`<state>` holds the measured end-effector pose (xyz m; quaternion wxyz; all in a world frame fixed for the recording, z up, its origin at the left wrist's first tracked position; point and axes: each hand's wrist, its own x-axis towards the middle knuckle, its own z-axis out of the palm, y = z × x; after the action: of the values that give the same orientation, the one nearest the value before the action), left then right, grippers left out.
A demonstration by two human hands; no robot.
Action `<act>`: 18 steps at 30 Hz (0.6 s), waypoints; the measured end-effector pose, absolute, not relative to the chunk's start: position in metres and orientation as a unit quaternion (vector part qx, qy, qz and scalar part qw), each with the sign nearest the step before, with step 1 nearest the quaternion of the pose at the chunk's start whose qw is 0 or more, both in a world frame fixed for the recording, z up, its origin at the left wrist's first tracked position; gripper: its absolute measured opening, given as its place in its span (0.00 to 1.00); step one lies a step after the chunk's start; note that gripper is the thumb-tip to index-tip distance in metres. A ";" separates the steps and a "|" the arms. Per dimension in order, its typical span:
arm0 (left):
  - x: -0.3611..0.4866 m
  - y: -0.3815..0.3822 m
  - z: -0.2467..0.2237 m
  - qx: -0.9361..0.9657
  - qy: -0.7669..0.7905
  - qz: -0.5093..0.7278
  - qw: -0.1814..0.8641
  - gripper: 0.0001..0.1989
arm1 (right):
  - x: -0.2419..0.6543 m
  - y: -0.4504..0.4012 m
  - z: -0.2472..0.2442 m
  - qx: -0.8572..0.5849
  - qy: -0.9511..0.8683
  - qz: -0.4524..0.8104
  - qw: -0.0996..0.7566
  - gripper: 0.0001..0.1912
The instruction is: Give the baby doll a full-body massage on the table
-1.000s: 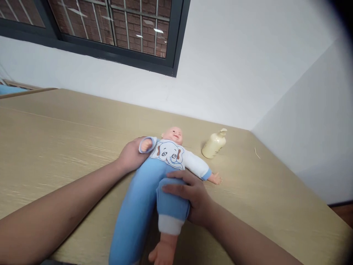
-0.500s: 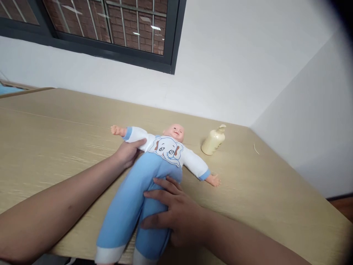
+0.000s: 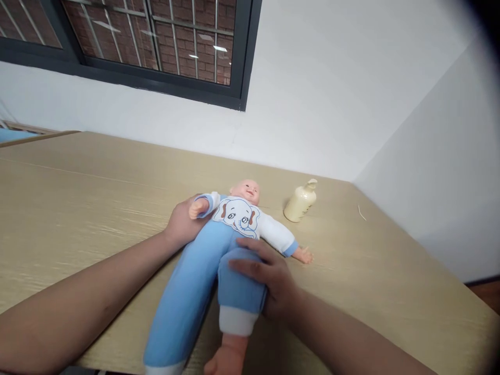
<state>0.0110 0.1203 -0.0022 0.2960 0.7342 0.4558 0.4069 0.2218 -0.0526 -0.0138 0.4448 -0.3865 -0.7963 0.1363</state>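
A baby doll point(image 3: 187, 291) in blue trousers and a white top with an elephant bib lies on its back on the table. My left hand point(image 3: 185, 221) holds the doll's upper body at its side, and its fingers are mostly hidden behind the doll's bent arm. Wrapped around the thigh of the doll's other leg, my right hand point(image 3: 273, 276) keeps that leg bent and raised, with the bare foot towards me. Beyond the doll's outstretched arm stands a cream pump bottle point(image 3: 300, 203), touched by neither hand.
The wooden table point(image 3: 97, 166) reaches back to a white wall point(image 3: 304, 94) and a dark-framed window point(image 3: 156, 78) with bars. A thin pale strip point(image 3: 362, 212) lies at the right of the table.
The doll's leg under my right hand has been bent and lifted, bringing its foot into view. My left hand has shifted up, and the doll's arm there has folded inward over it.
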 end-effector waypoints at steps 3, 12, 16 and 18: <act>0.009 0.118 0.002 0.842 0.416 0.312 0.144 0.19 | 0.226 -0.048 -0.012 -0.430 -0.749 0.138 0.484 0.25; 0.013 0.109 0.008 0.897 0.365 0.251 -0.003 0.25 | 0.228 -0.029 -0.012 -0.433 -0.709 0.173 0.529 0.19; 0.016 0.108 0.009 0.899 0.363 0.244 -0.021 0.25 | 0.229 -0.022 -0.014 -0.445 -0.707 0.176 0.521 0.18; 0.016 0.109 0.009 0.893 0.370 0.255 -0.006 0.25 | 0.231 -0.020 -0.014 -0.448 -0.708 0.174 0.517 0.19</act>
<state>0.0162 0.1090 0.0093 -0.0064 0.8933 0.3698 0.2552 0.2305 -0.0200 -0.0137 0.5170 -0.4478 -0.7083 0.1745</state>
